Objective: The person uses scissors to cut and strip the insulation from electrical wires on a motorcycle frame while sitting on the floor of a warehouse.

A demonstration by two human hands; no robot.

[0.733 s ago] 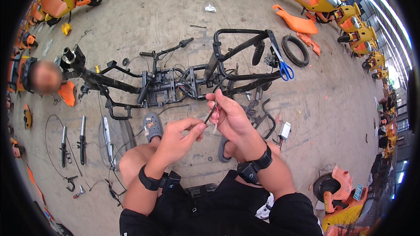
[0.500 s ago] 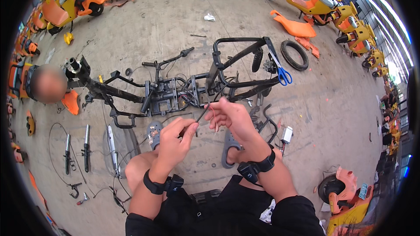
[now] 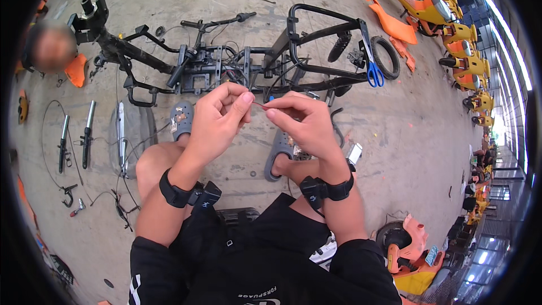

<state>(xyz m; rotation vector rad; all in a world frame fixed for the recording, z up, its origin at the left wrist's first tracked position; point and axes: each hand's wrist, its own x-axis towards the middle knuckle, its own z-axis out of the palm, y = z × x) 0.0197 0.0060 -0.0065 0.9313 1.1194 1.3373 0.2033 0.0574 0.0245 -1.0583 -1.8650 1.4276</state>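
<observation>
My left hand [image 3: 221,121] and my right hand [image 3: 302,121] are pinched on a thin red wire [image 3: 258,103], which shows between their fingertips in the middle of the view. Just beyond them lies a black scooter frame [image 3: 144,59] with bundled cables and a handlebar [image 3: 231,20]. Blue-handled scissors [image 3: 375,72] are on the right end of the frame.
A person [image 3: 51,45] is at the far left. Fork legs [image 3: 87,141], loose cables and a socket tool [image 3: 77,211] lie left. A tyre [image 3: 385,58], orange panels [image 3: 389,20] and rows of yellow scooters [image 3: 463,51] are right; a part-stripped scooter [image 3: 415,248] is lower right.
The view has shifted, so the frame sits higher in it. My right hand's loosened fingers have closed on the red wire, and my left fingers have moved from the black cable to it.
</observation>
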